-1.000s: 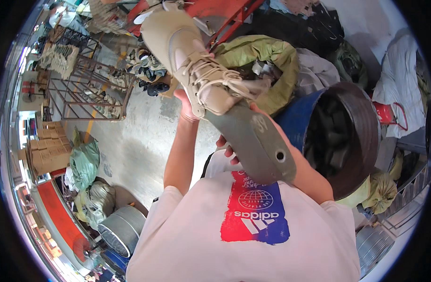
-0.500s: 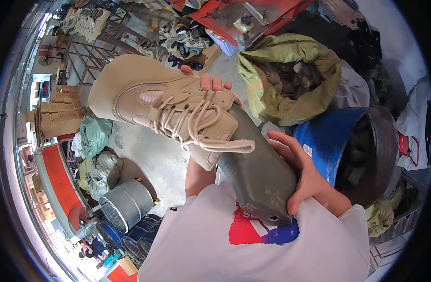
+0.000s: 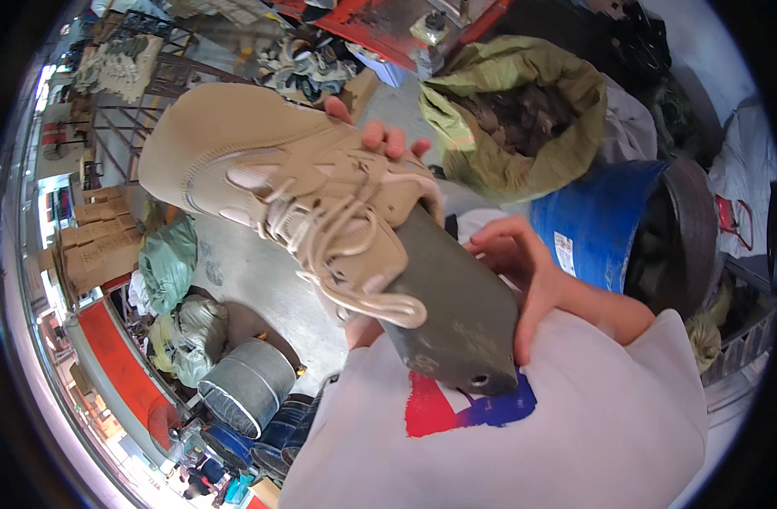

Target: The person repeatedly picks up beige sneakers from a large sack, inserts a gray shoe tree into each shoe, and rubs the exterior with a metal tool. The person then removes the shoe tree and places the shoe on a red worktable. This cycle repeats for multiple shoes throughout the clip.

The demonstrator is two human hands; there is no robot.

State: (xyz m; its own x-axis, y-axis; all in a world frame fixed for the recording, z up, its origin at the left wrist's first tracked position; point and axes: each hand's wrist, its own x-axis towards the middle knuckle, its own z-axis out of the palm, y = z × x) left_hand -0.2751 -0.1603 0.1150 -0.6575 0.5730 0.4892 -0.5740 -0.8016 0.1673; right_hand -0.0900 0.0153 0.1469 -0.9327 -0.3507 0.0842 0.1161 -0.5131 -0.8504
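A beige lace-up shoe upper (image 3: pixel 261 170), its toe pointing to the upper left, is held tilted in front of my chest. From its opening a dark grey shoe last (image 3: pixel 456 297) sticks out toward me, with a small hole near its end. My left hand (image 3: pixel 384 140) reaches beneath the upper and grips it; only fingertips show over the far edge, while the palm is hidden. Thumb and fingers of my right hand (image 3: pixel 532 271) clasp the last along its right side. Loose beige laces (image 3: pixel 380 305) hang over the tongue and the last.
A yellow-green sack (image 3: pixel 524 119) of dark pieces stands at the upper right, beside a tipped blue drum (image 3: pixel 596 225). Beyond is a red table (image 3: pixel 380 30). Shoes (image 3: pixel 308 68) lie in a pile at the back. A metal drum (image 3: pixel 248 386) and bags (image 3: pixel 168 263) stand left.
The shoe upper and last have shifted slightly left and tilted, with both hands still on them. The laces have swung lower, and the background has shifted a little in view.
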